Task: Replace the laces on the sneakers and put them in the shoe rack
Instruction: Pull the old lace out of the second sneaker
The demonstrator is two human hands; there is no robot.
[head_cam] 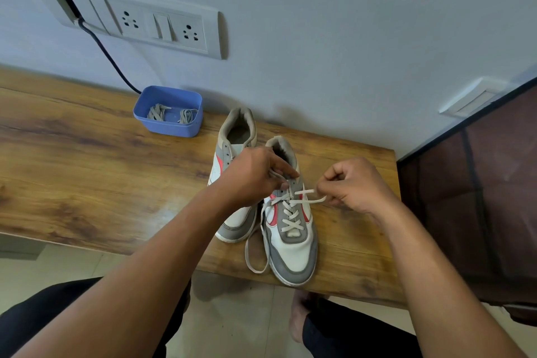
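Observation:
Two white, grey and red sneakers stand on the wooden table (87, 160), toes toward me. The right sneaker (292, 244) carries a pale lace (292, 216) crossed through its lower eyelets. One lace end loops off the table's front edge. My left hand (252, 176) pinches the lace at the upper eyelets. My right hand (353, 184) pinches the other lace end, pulled out to the right. The left sneaker (232, 154) lies behind my left hand, partly hidden; I see no lace on it. A blue tub (168, 125) at the back holds two bundled laces (170, 115).
The table stands against a wall with a socket panel (162, 26) and a dark cable (107, 58) running down behind the tub. A dark brown fabric-covered rack (476, 197) stands at the right, close to the table's end. My legs are below the front edge.

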